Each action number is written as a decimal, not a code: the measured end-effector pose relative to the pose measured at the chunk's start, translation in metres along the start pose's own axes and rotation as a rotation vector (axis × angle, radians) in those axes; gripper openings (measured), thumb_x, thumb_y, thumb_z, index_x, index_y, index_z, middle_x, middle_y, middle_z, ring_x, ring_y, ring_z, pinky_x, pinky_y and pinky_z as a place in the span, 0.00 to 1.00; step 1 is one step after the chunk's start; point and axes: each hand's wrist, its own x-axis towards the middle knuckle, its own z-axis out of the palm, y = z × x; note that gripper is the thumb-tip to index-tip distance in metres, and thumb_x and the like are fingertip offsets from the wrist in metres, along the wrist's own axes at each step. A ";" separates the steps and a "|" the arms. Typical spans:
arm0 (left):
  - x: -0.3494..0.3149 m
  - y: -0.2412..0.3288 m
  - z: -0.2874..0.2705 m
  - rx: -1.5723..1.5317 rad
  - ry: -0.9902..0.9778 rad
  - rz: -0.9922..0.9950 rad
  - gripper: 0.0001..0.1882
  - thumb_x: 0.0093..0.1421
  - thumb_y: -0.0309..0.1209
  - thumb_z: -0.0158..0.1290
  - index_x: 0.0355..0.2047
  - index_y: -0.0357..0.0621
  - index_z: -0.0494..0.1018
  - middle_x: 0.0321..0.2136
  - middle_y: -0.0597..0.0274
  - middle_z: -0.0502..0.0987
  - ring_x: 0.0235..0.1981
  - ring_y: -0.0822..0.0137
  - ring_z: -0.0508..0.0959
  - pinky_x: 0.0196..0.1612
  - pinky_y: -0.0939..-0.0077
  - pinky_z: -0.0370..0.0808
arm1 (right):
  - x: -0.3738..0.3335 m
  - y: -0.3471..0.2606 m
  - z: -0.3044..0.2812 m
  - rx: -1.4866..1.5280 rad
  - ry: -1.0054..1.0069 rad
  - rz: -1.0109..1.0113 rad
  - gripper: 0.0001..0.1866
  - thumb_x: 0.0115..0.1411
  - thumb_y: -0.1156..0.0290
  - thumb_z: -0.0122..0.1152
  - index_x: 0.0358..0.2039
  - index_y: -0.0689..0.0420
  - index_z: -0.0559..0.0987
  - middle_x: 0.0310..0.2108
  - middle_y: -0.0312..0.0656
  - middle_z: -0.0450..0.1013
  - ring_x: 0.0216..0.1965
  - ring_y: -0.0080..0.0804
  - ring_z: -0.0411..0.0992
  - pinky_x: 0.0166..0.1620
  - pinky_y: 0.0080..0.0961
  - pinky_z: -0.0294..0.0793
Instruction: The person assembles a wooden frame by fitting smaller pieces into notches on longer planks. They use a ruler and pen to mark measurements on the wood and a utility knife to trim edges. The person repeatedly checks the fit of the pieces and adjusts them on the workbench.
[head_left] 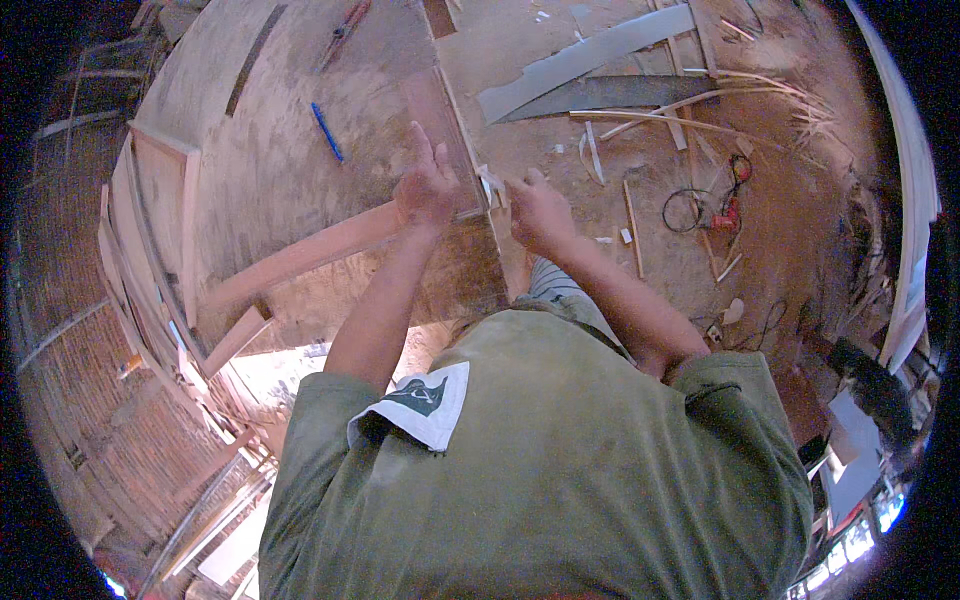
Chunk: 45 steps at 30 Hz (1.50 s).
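Note:
On the tabletop, two reddish wooden boards meet in a corner: a long board (310, 252) running to the lower left and a second board (437, 115) running away from me along the table edge. My left hand (428, 188) rests over that corner, its index finger and thumb stretched out along the wood. Just past the table edge, my right hand (541, 212) is closed, fingertips pinched toward the corner. A small pale piece (490, 188) shows at those fingertips; its kind cannot be made out. The hands are close together but apart.
A blue pen (327, 132) and a slim reddish tool (345, 35) lie on the wooden table (250, 180). At the left stands a wooden frame (190, 220). Down on the floor at right are a red corded power tool (727, 215), grey sheets (600, 55) and thin wood strips (680, 120).

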 end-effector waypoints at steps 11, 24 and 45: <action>0.002 0.005 -0.020 -0.084 -0.202 -0.125 0.36 0.71 0.46 0.40 0.73 0.41 0.46 0.35 0.41 0.82 0.29 0.40 0.82 0.30 0.46 0.77 | 0.116 0.004 -0.009 -0.116 0.202 -0.245 0.19 0.56 0.76 0.55 0.50 0.56 0.76 0.44 0.54 0.73 0.45 0.60 0.74 0.46 0.52 0.76; -0.016 0.000 -0.009 -0.279 -0.125 -0.050 0.36 0.69 0.46 0.44 0.74 0.52 0.47 0.32 0.42 0.82 0.27 0.41 0.82 0.29 0.44 0.76 | 0.173 -0.014 -0.069 -0.237 0.227 -0.256 0.24 0.59 0.72 0.54 0.58 0.60 0.72 0.50 0.58 0.74 0.51 0.62 0.72 0.54 0.51 0.72; -0.008 0.000 -0.003 -0.188 -0.238 -0.056 0.36 0.70 0.47 0.43 0.73 0.49 0.48 0.29 0.42 0.82 0.29 0.43 0.83 0.32 0.46 0.79 | 0.121 -0.033 -0.064 -0.421 0.091 -0.305 0.21 0.58 0.72 0.52 0.53 0.61 0.75 0.48 0.60 0.75 0.48 0.63 0.73 0.52 0.53 0.72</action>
